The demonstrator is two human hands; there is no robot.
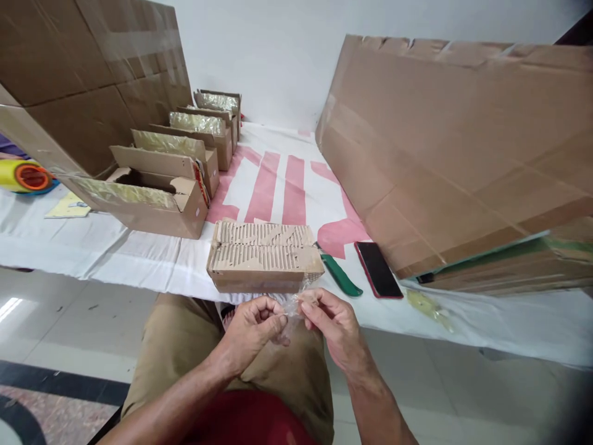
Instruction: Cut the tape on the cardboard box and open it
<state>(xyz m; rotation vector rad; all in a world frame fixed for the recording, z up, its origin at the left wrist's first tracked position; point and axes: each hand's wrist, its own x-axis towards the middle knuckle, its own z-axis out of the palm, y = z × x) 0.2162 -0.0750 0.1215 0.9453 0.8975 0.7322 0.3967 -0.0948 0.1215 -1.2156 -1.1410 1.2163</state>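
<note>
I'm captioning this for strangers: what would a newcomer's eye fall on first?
Probably the large cardboard panel at the picture's right, then the row of open boxes at left. Near the middle sits a box with a torn, ridged top; in front of it, the left grip and right grip pinch crumpled clear film.

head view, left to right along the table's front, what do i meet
Yellow roll with orange core, nearest open brown cardboard box, brown cardboard box with ridged top, curved green tool, red-edged black phone, yellowish translucent scrap
</note>
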